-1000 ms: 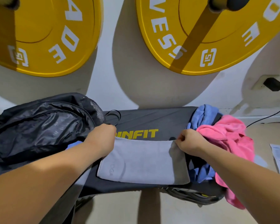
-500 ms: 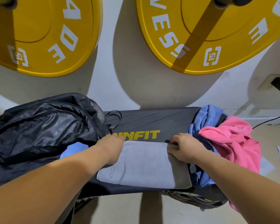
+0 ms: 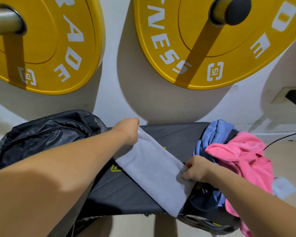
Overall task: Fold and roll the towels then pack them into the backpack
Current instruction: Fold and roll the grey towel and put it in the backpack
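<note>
Left hand (image 3: 128,130) and right hand (image 3: 195,171) each grip the folded grey towel (image 3: 154,170) by an end, so a sloppy pinch probably flops it open.

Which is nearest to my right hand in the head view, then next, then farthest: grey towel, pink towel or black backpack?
1. Grey towel: the right hand pinches its end.
2. Pink towel: heaped just right of that hand.
3. Black backpack: far off on the left.
</note>
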Demonstrator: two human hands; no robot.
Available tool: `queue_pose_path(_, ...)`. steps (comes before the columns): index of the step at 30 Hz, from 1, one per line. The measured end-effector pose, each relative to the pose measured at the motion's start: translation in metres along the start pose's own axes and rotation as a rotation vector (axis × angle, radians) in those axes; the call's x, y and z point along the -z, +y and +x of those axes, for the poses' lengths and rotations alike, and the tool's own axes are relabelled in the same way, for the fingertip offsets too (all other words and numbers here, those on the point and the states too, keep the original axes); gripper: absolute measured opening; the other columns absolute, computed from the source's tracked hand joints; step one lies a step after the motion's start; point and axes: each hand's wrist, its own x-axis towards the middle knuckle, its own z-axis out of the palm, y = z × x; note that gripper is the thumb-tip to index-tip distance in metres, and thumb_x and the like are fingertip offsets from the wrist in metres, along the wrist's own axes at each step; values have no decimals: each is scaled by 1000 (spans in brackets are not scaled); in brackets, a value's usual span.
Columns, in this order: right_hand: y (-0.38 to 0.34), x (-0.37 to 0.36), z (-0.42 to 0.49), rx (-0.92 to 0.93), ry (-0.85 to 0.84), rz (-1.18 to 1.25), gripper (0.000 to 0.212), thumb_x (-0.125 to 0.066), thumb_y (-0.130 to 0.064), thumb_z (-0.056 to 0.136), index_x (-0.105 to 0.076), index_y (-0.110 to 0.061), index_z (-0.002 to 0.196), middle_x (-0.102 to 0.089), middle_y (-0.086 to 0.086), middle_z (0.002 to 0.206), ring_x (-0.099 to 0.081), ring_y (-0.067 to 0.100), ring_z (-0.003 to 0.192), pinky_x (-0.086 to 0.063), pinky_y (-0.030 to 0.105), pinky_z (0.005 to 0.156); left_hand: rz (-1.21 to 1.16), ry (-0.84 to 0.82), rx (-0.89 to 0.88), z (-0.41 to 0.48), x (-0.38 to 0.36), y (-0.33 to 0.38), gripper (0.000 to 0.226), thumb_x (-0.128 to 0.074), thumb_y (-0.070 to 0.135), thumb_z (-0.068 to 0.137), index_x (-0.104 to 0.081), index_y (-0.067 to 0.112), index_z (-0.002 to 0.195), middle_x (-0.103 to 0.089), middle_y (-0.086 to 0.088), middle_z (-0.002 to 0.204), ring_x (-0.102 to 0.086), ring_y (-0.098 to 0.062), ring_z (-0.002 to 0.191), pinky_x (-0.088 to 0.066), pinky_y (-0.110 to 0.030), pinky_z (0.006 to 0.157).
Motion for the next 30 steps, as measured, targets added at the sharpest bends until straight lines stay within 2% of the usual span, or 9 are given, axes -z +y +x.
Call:
queue_pose_path(3,7,-4,-5,-11,-114,149,18,-72,-14,72,-66,1,81,-71,22,71,-62,26,52,-51,30,48,-38,254,-54,18,13,26,37,-54,7,85,-52,21,119,-57,-8,120,-57,-34,110,-47,-39,76)
queue_pose_path(6,11,-4,-7,-34,-148,203,15,-73,-13,79,-68,-1,85,-69,13,69,-59,21,47,-46,26,43,-134,362,-66,6,1,46,49,-62,15,90,-46,22,136,-46,-7,131,-48,-32,120,-49,-44,85)
queue_pose_path(9,9,-3,-10,-72,-99,155,22,-73,-20,79,-72,1,85,-67,9,63,-54,19,40,-44,25,42,-144,204,-13,-22,-36,39,37,-58,23,87,-51,19,123,-56,-5,124,-58,-31,114,-53,-44,89)
queue_pose_path(13,-2,-6,-18,-31,-19,-45,34,-59,-30,91,-57,-6,67,-58,9,53,-46,21,35,-43,25,43,-207,-93,114,-75,-85,26,41,-59,47,75,-54,21,105,-68,-2,107,-66,-29,102,-56,-38,83)
queue_pose_path(17,-19,-4,-32,-10,-101,-191,34,-53,-26,97,-53,-7,69,-55,11,58,-46,23,44,-42,26,49,-530,-183,156,-102,-112,36,72,-69,30,78,-43,22,144,-69,-5,113,-66,-23,105,-52,-27,89)
queue_pose_path(19,-24,-4,-37,-16,-159,-198,35,-58,-26,94,-55,-9,64,-54,9,56,-43,21,39,-39,24,45,-576,-171,149,-105,-113,36,76,-67,22,80,-37,21,151,-67,-8,119,-64,-23,109,-51,-26,91)
queue_pose_path(22,-25,-9,-40,-9,-227,-247,37,-50,-30,92,-59,-7,65,-57,6,48,-42,20,34,-43,27,50,-497,-162,126,-112,-105,21,63,-64,21,81,-48,23,141,-65,-2,117,-63,-21,106,-50,-25,91)
queue_pose_path(26,-35,-26,-50,52,-440,-289,24,-43,-27,91,-59,-14,78,-63,6,62,-48,21,44,-43,26,50,-407,-282,57,-133,-87,-10,46,-64,22,85,-52,25,129,-58,6,86,-58,-15,78,-45,-25,71)
queue_pose_path(30,-42,-39,-57,44,-368,-527,21,-52,-25,80,-66,-11,75,-66,6,59,-57,23,44,-47,23,51,-41,-226,-204,-157,-75,-32,22,-58,28,88,-54,22,108,-54,4,99,-57,-23,95,-51,-37,82)
